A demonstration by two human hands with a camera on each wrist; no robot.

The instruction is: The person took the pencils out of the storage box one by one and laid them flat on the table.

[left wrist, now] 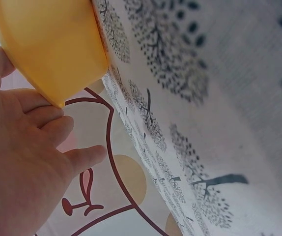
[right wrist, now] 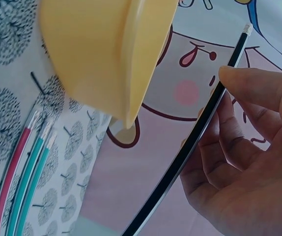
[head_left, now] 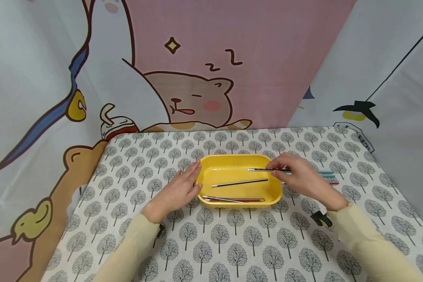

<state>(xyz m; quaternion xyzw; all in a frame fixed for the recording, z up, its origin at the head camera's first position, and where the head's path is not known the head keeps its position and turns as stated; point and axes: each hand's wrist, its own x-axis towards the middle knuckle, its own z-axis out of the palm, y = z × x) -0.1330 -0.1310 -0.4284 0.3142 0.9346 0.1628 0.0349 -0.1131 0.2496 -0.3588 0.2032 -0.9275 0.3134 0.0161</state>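
Observation:
A yellow basin [head_left: 239, 159] stands on the tree-print cloth in the head view. Inside it lie a black pencil [head_left: 239, 183] and, along the near wall, several more pencils [head_left: 232, 199], one of them red. My left hand [head_left: 178, 190] rests against the basin's left end, fingers at the rim. With thumb and fingers my right hand [head_left: 297, 174] pinches a black pencil [right wrist: 200, 123] with a white eraser end, which reaches over the basin's right rim. Below that hand, on the cloth, lie a red pencil [right wrist: 12, 177] and two teal pencils [right wrist: 29, 182].
The cloth [head_left: 232, 250] with tree prints covers the table. Behind and beside it hangs a curtain [head_left: 268, 58] with cartoon animals. Beige sleeves cover both forearms, and a small dark device [head_left: 320, 218] sits by the right wrist.

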